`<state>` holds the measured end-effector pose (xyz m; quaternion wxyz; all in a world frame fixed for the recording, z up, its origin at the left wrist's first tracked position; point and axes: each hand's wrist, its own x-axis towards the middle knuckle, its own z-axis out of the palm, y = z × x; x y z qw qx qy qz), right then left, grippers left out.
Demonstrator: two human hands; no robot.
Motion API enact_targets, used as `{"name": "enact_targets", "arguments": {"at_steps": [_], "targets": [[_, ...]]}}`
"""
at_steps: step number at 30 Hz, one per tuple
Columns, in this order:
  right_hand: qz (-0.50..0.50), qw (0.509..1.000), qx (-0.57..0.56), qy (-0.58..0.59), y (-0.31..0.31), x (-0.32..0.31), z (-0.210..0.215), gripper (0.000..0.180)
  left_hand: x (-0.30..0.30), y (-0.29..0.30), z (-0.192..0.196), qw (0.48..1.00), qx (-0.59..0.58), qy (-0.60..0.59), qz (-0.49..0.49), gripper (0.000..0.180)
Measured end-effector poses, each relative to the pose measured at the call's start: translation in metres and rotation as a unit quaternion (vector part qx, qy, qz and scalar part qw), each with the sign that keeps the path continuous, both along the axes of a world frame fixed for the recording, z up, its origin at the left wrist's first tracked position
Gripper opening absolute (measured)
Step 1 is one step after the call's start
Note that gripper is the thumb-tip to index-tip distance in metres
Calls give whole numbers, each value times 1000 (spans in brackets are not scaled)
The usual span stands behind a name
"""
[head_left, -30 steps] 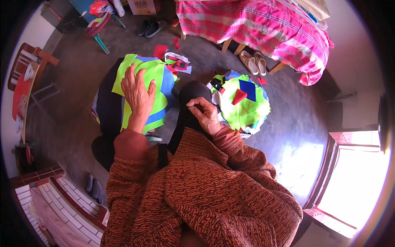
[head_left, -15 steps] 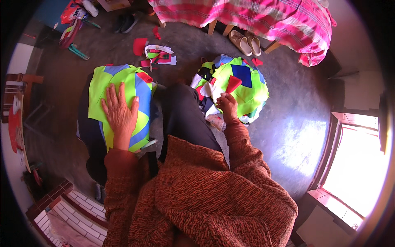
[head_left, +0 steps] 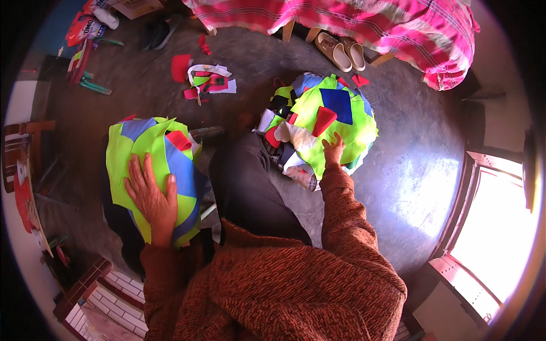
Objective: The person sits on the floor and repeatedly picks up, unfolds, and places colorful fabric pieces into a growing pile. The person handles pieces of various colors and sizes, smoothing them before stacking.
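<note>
My left hand point(head_left: 152, 196) lies flat with fingers spread on a stack of neon green and blue cloth pieces point(head_left: 149, 165) on my left knee; a small red piece point(head_left: 178, 140) rests on the stack's top. My right hand point(head_left: 333, 151) reaches out to a heap of cloth scraps point(head_left: 324, 122) on the floor, its fingers on a neon green piece just below a red piece point(head_left: 323, 120) and a blue square point(head_left: 338, 104). Whether it grips a piece I cannot tell. White and dark scraps point(head_left: 290, 139) lie at the heap's left side.
More red, white and green scraps point(head_left: 207, 79) lie on the grey floor ahead. A bed with a pink checked cover point(head_left: 364, 23) stands beyond, a pair of beige shoes point(head_left: 341, 52) under it. A wooden chair point(head_left: 25, 153) is at the left, a bright doorway point(head_left: 495, 227) at the right.
My right hand has stretched farther out onto the scrap heap. My left hand stays flat on the green and blue stack. The view has tilted, shifting everything lower.
</note>
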<state>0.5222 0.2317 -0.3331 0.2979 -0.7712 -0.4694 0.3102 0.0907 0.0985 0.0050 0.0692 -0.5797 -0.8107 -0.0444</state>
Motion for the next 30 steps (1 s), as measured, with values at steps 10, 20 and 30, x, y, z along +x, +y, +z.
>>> {"name": "enact_targets", "arguments": {"at_steps": [10,20,30], "targets": [[91,963,-52,-249,61,-32,59,75,5,4,5,999,-24,-20,8,63],[179,883,-174,-398,121,-37,54,77,4,7,4,999,-53,-3,15,66],[202,892,-101,-392,122,0,19,20,5,11,6,999,-51,-17,8,64]]}}
